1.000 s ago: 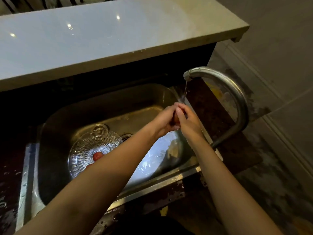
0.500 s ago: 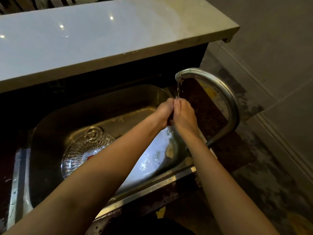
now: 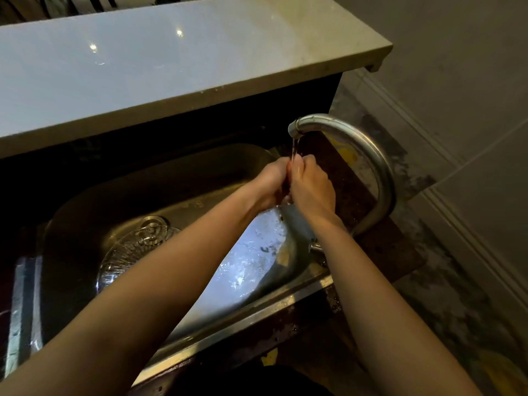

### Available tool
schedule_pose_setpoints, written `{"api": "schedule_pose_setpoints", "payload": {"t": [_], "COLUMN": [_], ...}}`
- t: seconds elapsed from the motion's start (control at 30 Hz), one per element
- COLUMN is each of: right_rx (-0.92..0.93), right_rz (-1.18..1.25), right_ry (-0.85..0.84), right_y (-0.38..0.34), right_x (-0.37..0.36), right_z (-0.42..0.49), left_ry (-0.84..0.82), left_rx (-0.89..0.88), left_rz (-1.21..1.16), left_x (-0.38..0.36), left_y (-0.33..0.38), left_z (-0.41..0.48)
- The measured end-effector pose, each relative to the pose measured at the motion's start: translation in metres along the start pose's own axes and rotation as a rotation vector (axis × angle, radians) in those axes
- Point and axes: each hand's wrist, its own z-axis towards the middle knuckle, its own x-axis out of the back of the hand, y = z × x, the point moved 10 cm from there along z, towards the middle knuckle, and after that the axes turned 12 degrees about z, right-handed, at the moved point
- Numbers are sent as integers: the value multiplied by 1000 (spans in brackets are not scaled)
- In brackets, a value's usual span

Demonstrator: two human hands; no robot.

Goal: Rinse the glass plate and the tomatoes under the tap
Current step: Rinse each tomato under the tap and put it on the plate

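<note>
Under the running curved steel tap (image 3: 357, 144), my left hand (image 3: 271, 182) and my right hand (image 3: 311, 185) are cupped together around a tomato. Only a dark red sliver of it (image 3: 286, 186) shows between the palms. Water falls onto my fingertips. The patterned glass plate (image 3: 134, 250) lies on the sink floor to the left, partly hidden by my left forearm. Whatever lies on the plate is covered by that arm.
The steel sink (image 3: 243, 318) is wet, with a bright reflection on its right side. A pale stone counter (image 3: 171, 67) overhangs the far side. A dark wet ledge (image 3: 380, 244) holds the tap base at the right, and grey tiled wall lies beyond.
My hands stay pressed together under the stream, rubbing the tomato. The tomato seen on the plate a second ago is now covered by my left forearm as the view shifted.
</note>
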Motion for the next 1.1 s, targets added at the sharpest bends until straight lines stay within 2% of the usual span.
{"api": "schedule_pose_setpoints", "payload": {"t": [0.07,0.23,0.33,0.5,0.57,0.7,0.8,0.9,0.97,1.03,1.1], "right_rx": [-49,-198,-113,57,20,-248,-277,-156,-87,-70,-144], "right_rz": [-3,59,-20,-92,-25,288,272,142,87,169,384], "right_ry": [13,-63,5,59,27,-62,-102,-11,45,32,20], "right_y": [5,22,10,-12,-5,22,23,13,7,8,18], "right_x": [2,-11,-3,1,-1,-10,-16,-9,-4,-6,-8], "right_z": [4,5,4,-4,-3,9,12,6,1,0,1], "left_ry": [36,224,191,21,17,189,269,307,195,49,-39], "left_rx": [-50,-224,-272,-61,-90,-224,-315,-268,-183,-111,-124], "left_rz": [89,600,554,280,362,589,661,571,462,245,91], "left_x": [-2,16,14,11,9,10,14,22,19,13,9], "left_y": [6,23,28,14,17,30,35,34,27,18,15], "left_z": [1,-1,-4,2,0,-4,-11,-10,-5,-2,-4]}}
